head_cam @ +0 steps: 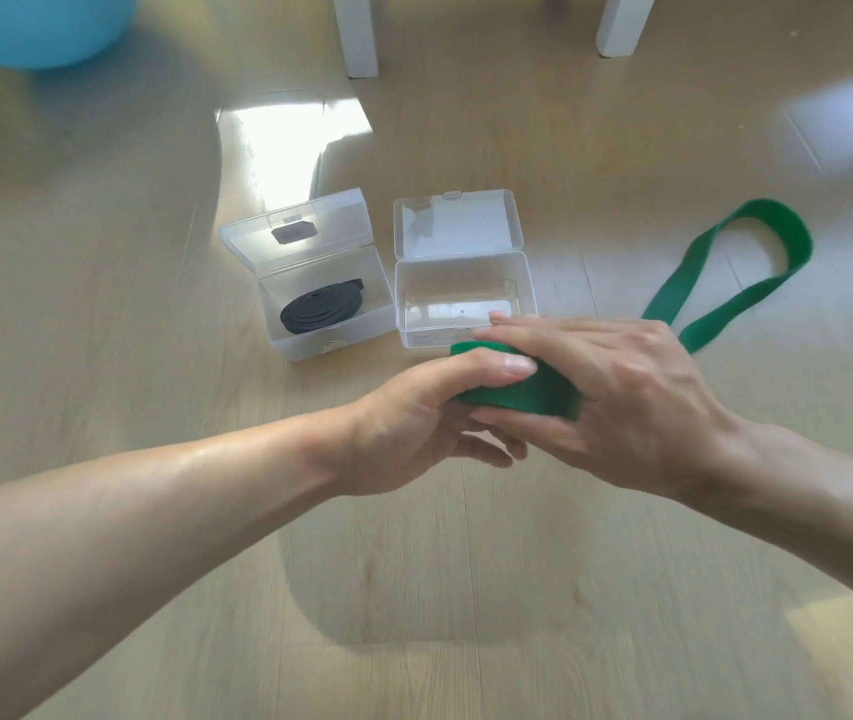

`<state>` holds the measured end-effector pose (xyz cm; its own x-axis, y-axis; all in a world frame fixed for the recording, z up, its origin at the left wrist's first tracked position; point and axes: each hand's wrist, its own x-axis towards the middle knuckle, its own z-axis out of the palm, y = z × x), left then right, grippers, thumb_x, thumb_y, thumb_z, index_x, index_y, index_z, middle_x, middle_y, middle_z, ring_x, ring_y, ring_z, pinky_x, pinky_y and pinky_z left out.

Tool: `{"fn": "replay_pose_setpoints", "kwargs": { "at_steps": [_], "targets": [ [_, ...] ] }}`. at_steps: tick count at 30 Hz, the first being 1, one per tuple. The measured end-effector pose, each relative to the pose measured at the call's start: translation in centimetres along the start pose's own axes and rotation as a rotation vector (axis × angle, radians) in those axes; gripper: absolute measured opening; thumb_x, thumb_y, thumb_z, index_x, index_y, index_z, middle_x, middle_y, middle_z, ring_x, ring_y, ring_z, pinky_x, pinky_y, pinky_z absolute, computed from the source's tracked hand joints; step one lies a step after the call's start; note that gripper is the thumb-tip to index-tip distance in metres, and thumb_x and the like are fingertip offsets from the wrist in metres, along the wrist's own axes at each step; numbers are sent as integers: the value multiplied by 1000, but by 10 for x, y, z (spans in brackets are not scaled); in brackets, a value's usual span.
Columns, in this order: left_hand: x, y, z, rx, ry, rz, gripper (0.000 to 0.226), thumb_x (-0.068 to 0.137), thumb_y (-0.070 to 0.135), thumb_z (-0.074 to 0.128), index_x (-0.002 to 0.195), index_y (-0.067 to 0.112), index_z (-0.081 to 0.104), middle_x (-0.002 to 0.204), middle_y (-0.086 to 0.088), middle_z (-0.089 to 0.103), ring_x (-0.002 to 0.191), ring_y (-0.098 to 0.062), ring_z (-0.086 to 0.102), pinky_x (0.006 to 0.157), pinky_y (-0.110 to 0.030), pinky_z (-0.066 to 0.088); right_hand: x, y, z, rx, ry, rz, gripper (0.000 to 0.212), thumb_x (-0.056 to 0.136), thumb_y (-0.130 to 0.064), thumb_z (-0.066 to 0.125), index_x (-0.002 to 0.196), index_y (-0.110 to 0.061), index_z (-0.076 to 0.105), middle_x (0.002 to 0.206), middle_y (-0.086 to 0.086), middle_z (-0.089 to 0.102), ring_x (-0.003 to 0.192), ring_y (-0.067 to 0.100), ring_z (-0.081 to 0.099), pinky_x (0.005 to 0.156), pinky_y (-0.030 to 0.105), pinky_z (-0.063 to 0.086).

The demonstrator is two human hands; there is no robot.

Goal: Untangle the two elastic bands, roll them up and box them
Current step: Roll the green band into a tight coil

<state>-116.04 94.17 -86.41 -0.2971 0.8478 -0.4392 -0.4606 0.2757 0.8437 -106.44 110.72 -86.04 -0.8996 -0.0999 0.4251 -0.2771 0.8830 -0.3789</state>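
No text can be read anywhere; only a small pale label on the front wall of the right clear box (466, 309) shows faint print, which is too blurred to make out.

The green band (517, 394) is partly rolled up between both hands, and its loose loop trails past the right hand. The black band (317, 311) lies coiled in an open clear box (330, 330) beyond the left hand. Beside it, an empty box (466, 293) sits open.

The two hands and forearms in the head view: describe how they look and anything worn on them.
Both are bare. The left hand and right hand show no gloves, rings, watch or bracelets, and no sleeves cover either forearm up to the frame edge. Nails are short and unpainted.
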Motion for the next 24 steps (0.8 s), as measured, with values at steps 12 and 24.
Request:
{"fn": "replay_pose_setpoints", "kwargs": {
  "at_steps": [12, 24],
  "targets": [
    [1, -10, 17, 225, 330, 36, 35, 69, 43, 69, 97, 25, 79, 97, -3, 80, 105, -24, 74, 99, -47, 57, 12, -19, 8, -19, -120, 66, 38, 80, -44, 66, 113, -27, 74, 93, -10, 78, 86, 13, 74, 64, 36, 58],
    [-2, 0, 0, -121, -47, 37, 47, 82, 41, 57, 113, 5, 65, 92, -11, 64, 81, -25, 54, 78, -38, 48, 1, -9, 3, 268, -23, 180, 58, 82, -55, 70, 130, -23, 66, 102, -11, 75, 89, -1, 64, 74, 18, 51]
  ]
}}
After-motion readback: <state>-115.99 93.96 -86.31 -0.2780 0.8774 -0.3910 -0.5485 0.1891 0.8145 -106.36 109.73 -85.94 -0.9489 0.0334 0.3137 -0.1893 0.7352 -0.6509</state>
